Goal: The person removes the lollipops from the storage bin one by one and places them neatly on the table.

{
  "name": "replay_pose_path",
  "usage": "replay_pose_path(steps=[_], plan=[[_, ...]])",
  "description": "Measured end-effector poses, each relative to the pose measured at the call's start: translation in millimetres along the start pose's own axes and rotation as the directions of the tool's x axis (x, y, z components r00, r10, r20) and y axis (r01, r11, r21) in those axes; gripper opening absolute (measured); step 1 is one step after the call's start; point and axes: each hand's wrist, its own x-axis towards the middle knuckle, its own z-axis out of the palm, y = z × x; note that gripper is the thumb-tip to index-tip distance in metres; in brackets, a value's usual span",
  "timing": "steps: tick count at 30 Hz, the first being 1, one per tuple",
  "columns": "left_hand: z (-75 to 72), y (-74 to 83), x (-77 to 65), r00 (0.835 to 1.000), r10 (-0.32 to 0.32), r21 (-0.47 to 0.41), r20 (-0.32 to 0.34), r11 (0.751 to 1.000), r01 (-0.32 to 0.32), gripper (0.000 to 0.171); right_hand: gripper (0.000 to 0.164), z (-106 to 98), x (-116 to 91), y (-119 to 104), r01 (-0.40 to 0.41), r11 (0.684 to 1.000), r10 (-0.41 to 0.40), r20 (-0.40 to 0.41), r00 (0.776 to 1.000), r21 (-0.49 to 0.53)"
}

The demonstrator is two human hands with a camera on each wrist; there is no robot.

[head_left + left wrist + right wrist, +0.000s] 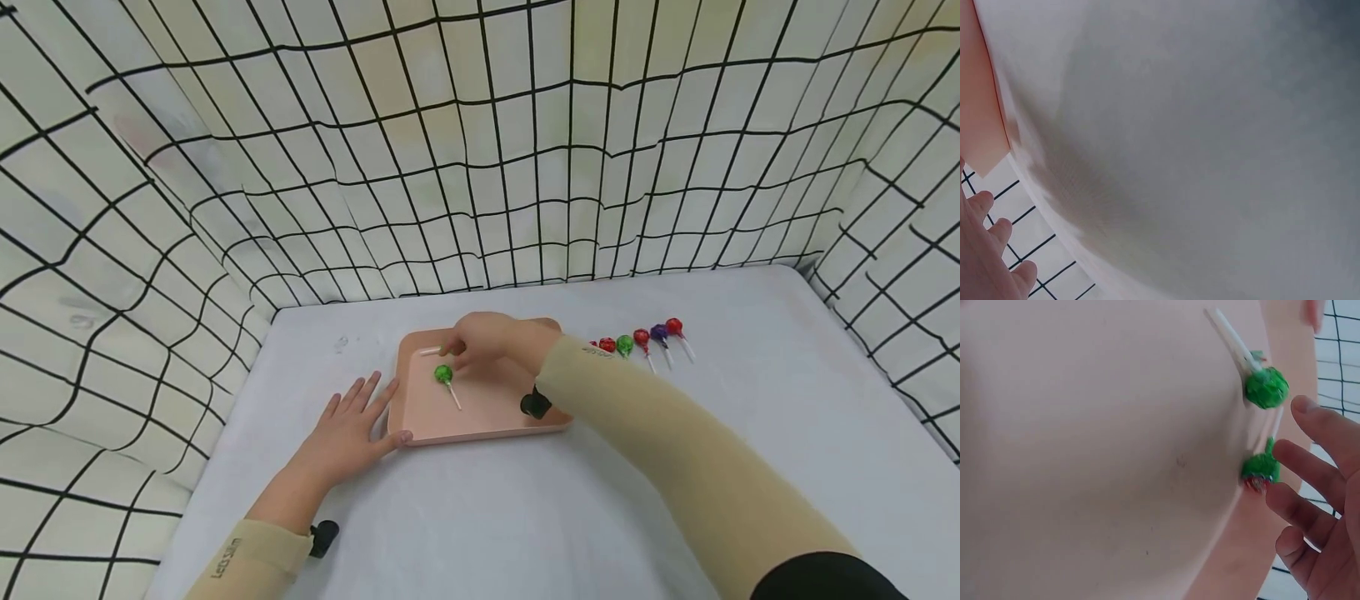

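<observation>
A shallow pink tray [483, 417] lies on the white table. Inside it is a green-wrapped lollipop [444, 374], its white stick angled toward the front right. Behind that one is a second green lollipop [1259, 469], mostly covered by my right hand [483, 340] in the head view, where its white stick [431, 352] points left. In the right wrist view the right fingertips are right at this second candy, with thumb and index finger apart. My left hand [352, 433] lies spread beside the tray's left end, its thumb at the front left corner.
To the right of the tray, a row of lollipops stretches back: a green one [625, 345], a purple one [659, 332] and several red ones, including the far red one [674, 326]. White walls with a black grid [525, 167] enclose the table's back and sides.
</observation>
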Motion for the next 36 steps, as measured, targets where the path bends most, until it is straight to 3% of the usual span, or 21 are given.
replay_pose_path(steps=[10, 17, 36], plan=[[0.1, 0.6, -0.4, 1.000, 0.003, -0.003, -0.009, 1.000, -0.003, 0.095, 0.041, 13, 9, -15, 0.043, 0.996, -0.039, 0.044, 0.998, -0.073], [-1.1, 1.4, -0.5, 1.000, 0.002, 0.009, -0.011, 1.000, -0.002, 0.094, 0.036, 17, 9, -20, 0.121, 0.978, -0.108, 0.085, 0.991, -0.168], [-0.9, 2.7, 0.3, 1.000, 0.007, 0.003, -0.019, 1.000, -0.007, 0.093, 0.026, 17, 6, -20, 0.078, 0.981, -0.067, 0.068, 0.995, -0.179]])
